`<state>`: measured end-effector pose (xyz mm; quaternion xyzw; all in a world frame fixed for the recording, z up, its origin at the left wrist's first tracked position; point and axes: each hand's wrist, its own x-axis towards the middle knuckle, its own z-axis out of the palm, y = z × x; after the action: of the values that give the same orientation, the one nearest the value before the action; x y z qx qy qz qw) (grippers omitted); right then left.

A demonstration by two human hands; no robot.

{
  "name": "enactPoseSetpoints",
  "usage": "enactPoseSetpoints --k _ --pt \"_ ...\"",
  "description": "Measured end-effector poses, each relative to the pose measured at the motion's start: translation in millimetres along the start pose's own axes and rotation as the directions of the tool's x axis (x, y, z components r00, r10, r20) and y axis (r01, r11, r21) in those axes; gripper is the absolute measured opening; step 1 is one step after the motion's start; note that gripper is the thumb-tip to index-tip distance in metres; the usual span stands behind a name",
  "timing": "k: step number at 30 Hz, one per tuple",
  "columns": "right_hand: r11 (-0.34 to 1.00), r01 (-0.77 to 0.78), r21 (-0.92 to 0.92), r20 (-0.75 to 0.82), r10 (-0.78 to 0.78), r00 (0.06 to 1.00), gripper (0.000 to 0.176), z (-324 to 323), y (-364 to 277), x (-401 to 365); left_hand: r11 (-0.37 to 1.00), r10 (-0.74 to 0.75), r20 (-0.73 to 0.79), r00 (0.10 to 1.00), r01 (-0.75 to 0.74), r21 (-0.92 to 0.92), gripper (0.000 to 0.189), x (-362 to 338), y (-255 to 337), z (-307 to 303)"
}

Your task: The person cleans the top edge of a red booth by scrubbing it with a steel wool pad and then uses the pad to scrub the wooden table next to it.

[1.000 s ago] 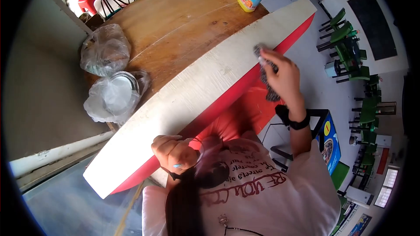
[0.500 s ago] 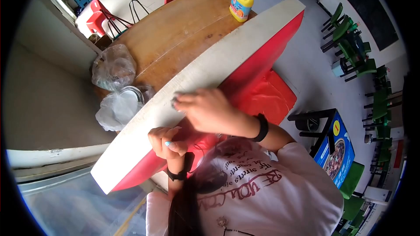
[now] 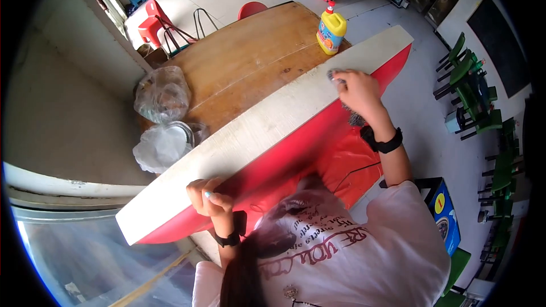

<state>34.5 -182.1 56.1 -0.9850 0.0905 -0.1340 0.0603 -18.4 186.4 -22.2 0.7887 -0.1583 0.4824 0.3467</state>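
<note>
A long board (image 3: 273,122) with a white top and a red side lies slanted across in front of me. My left hand (image 3: 210,197) has its fingers curled over the near edge of its lower left part. Toward the far right end, my right hand (image 3: 359,92) presses on the white surface with a grey steel wool scourer (image 3: 354,117); strands show at the fingertips and below the palm. Part of the scourer is hidden by the hand. Both wrists wear black bands.
Behind the board stands a wooden table (image 3: 244,59) with a yellow bottle (image 3: 331,29) with a red pump. Clear plastic bags (image 3: 163,94) and a bagged round metal container (image 3: 165,145) sit at its left. Red plastic (image 3: 347,165) lies below the board; green chairs (image 3: 469,91) line the right.
My right hand has moved up and right along the white surface, from near my left hand toward the far end. My left hand stays at the near edge. The view has shifted slightly.
</note>
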Motion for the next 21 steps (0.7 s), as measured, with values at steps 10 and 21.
enactPoseSetpoints --k 10,21 --pt "0.931 0.361 0.064 0.000 -0.361 0.932 0.028 10 -29 10 0.940 0.170 0.139 0.976 -0.203 0.276 0.024 4 4 18" --pt "0.790 0.443 0.424 0.060 -0.513 0.856 0.027 11 -7 26 0.987 0.072 0.300 0.951 -0.112 0.119 0.017 39 85 119"
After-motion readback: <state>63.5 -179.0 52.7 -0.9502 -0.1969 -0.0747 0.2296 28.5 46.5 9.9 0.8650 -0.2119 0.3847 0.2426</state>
